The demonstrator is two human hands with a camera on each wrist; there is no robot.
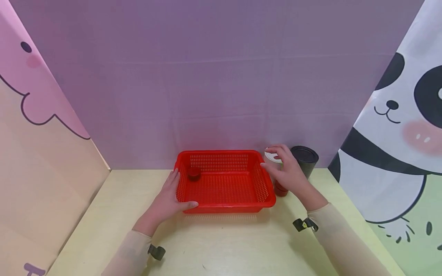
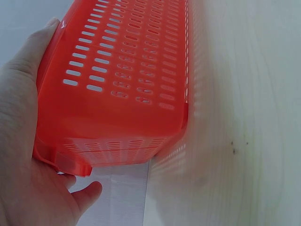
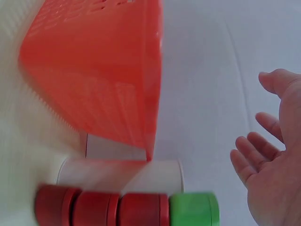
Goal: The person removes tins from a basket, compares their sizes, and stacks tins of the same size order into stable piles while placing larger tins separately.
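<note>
**Red basket on the table, one hand on it, the other by the cans**

So there's a red basket (image 1: 224,182) sitting mid-table on the pale wood table (image 1: 224,245), close to the purple backdrop (image 1: 221,76). The left hand (image 1: 169,201) is on its near-left corner, palm against the left wall, fingers straight along it and thumb along the front rim, so more pressing than gripping. A small red cap (image 1: 194,173) lies in the basket's far-left corner. The right hand (image 1: 288,172) hovers just right of the basket, fingers relaxed and spread, holding nothing, right over a white-lidded can (image 1: 272,157). A black canister (image 1: 304,160) stands just beyond it. The right wrist view shows a stack of red pieces (image 3: 101,209) with a green one (image 3: 194,209) on the end.
</note>
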